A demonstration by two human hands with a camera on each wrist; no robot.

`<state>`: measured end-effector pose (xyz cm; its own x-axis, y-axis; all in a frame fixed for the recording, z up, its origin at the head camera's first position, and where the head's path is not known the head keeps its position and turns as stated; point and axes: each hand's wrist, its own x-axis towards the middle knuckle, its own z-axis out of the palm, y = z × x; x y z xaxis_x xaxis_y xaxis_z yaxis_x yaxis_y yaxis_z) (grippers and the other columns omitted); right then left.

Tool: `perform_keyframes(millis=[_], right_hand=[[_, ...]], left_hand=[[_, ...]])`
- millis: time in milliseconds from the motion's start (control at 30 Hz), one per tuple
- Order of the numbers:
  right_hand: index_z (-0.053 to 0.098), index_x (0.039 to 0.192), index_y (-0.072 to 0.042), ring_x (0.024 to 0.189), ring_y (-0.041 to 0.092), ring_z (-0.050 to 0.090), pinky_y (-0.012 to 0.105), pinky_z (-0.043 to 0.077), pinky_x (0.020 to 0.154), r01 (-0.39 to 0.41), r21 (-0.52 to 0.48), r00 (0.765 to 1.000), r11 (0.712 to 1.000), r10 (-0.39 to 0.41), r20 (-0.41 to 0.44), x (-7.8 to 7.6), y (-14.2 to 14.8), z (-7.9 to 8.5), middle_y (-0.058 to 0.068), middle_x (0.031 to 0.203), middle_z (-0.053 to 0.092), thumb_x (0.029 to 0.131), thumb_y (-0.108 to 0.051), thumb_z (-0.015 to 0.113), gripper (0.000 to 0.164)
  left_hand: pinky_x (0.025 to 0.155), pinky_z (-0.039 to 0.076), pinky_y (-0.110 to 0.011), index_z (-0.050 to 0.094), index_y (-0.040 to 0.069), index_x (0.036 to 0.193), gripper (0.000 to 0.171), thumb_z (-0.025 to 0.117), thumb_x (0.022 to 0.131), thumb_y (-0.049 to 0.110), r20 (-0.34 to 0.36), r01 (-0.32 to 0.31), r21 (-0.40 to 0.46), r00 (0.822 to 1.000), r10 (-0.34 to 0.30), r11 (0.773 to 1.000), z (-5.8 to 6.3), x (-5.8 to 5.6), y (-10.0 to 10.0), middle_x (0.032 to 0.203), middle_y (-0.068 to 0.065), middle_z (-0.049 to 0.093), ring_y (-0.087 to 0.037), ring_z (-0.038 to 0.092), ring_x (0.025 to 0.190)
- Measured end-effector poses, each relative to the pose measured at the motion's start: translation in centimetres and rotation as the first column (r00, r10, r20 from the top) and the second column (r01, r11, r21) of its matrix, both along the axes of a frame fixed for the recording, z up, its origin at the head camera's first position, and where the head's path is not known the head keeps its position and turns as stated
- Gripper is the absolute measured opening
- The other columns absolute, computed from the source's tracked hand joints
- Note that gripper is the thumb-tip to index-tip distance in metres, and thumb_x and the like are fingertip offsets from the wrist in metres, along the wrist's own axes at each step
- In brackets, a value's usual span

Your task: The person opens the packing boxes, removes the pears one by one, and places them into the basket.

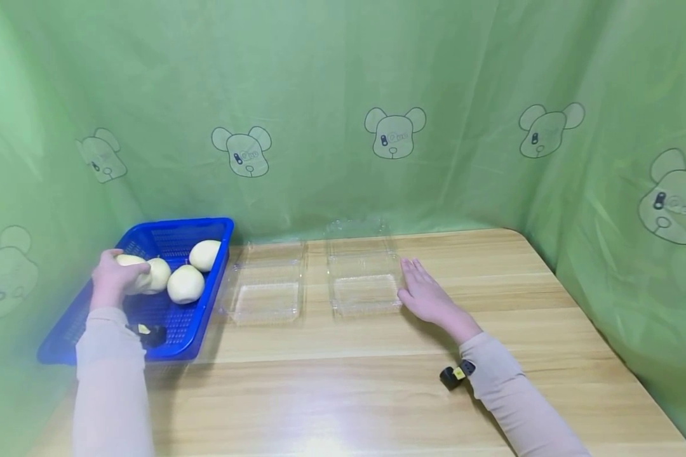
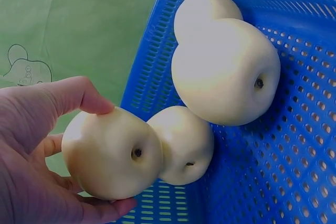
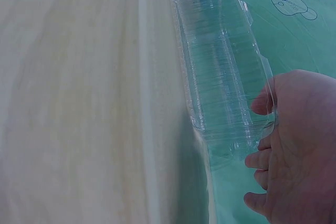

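Observation:
Over the left side of a blue plastic basket, my left hand grips a pale yellow pear, thumb on top and fingers curled beneath. Close beside that fruit sits a second pear, and two more pears lie toward the basket's right wall. My right hand rests at the right edge of a clear plastic box whose lid stands open. Its fingers are extended along the box's side, as the right wrist view also shows.
A second clear plastic box, lid raised too, stands between the basket and the first box. Green curtains with bear-head prints enclose the wooden table at the back and both sides.

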<state>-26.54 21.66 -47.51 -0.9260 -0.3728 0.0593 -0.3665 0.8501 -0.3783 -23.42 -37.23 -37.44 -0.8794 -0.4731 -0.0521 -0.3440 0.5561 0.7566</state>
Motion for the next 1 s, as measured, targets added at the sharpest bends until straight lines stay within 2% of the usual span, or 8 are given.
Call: perform_keyframes(millis=[133,333,600,700,800,867,933,1000], right_hand=[[0.008,0.152,0.009,0.15,0.044,0.005,0.052,0.01,0.124,-0.001,-0.003,1.0,1.0,0.001,-0.003,0.0,0.0,-0.1,0.026,0.161,0.009,0.101,-0.026,0.037,0.068],[0.008,0.152,0.008,0.15,0.043,0.004,0.052,0.01,0.124,0.002,0.001,1.0,1.0,-0.002,0.008,-0.1,0.1,0.0,0.025,0.161,0.009,0.101,-0.027,0.038,0.068],[0.008,0.152,0.008,0.15,0.043,0.004,0.051,0.01,0.124,-0.004,0.002,1.0,1.0,0.004,0.011,-0.1,0.0,-0.2,0.025,0.161,0.01,0.101,-0.027,0.038,0.069],[0.007,0.152,0.007,0.15,0.042,0.004,0.051,0.009,0.124,-0.005,-0.001,1.0,1.0,0.005,0.016,-0.1,0.0,-0.3,0.024,0.161,0.009,0.101,-0.028,0.038,0.069],[0.008,0.152,0.007,0.15,0.043,0.004,0.051,0.009,0.124,-0.006,-0.003,1.0,1.0,0.006,0.012,-0.2,0.0,-0.3,0.025,0.161,0.01,0.101,-0.027,0.038,0.069],[0.008,0.152,0.008,0.15,0.043,0.004,0.052,0.01,0.124,-0.007,-0.003,1.0,1.0,0.007,0.007,-0.2,0.0,-0.3,0.025,0.161,0.01,0.101,-0.027,0.038,0.068],[0.009,0.152,0.008,0.15,0.043,0.005,0.052,0.01,0.124,-0.006,-0.002,1.0,1.0,0.006,0.004,-0.2,0.0,-0.3,0.025,0.161,0.011,0.101,-0.027,0.038,0.068],[0.009,0.152,0.008,0.15,0.043,0.004,0.052,0.011,0.124,-0.007,0.0,1.0,1.0,0.007,0.006,-0.2,0.0,-0.3,0.025,0.161,0.011,0.101,-0.028,0.038,0.068]], left_hand=[[0.112,0.032,-0.06,0.016,-0.005,0.151,0.087,0.065,0.083,0.018,0.023,0.021,-0.02,1.0,-0.02,1.0,-0.4,-0.1,-0.2,0.146,-0.042,0.027,-0.053,0.034,0.13],[0.111,0.029,-0.062,0.016,-0.005,0.151,0.088,0.066,0.083,0.02,0.094,0.065,-0.042,0.994,-0.061,0.997,-1.0,-0.5,-0.5,0.147,-0.043,0.023,-0.056,0.029,0.133],[0.111,0.029,-0.062,0.022,-0.009,0.147,0.085,0.066,0.08,0.02,0.147,0.124,-0.104,0.983,-0.108,0.987,-1.4,-0.7,-0.2,0.144,-0.043,0.027,-0.056,0.029,0.13],[0.112,0.027,-0.063,0.027,-0.013,0.144,0.078,0.064,0.082,0.018,0.168,0.15,-0.122,0.977,-0.128,0.981,-1.5,-0.7,-0.1,0.144,-0.043,0.028,-0.058,0.027,0.132],[0.11,0.031,-0.06,0.037,-0.016,0.138,0.068,0.061,0.083,0.017,0.169,0.146,-0.15,0.978,-0.12,0.978,-1.6,-0.7,0.0,0.14,-0.042,0.035,-0.058,0.032,0.128],[0.101,0.042,-0.054,0.043,-0.016,0.132,0.062,0.06,0.082,0.016,0.163,0.133,-0.165,0.981,-0.106,0.977,-1.7,-0.7,0.0,0.135,-0.042,0.041,-0.054,0.042,0.12],[0.084,0.052,-0.044,0.048,-0.016,0.129,0.058,0.059,0.081,0.015,0.154,0.115,-0.168,0.984,-0.09,0.979,-1.7,-0.8,0.1,0.13,-0.041,0.047,-0.046,0.053,0.105],[0.069,0.052,-0.032,0.05,-0.015,0.127,0.056,0.059,0.08,0.014,0.156,0.112,-0.166,0.984,-0.086,0.98,-1.8,-0.8,0.0,0.126,-0.039,0.05,-0.037,0.058,0.09]])
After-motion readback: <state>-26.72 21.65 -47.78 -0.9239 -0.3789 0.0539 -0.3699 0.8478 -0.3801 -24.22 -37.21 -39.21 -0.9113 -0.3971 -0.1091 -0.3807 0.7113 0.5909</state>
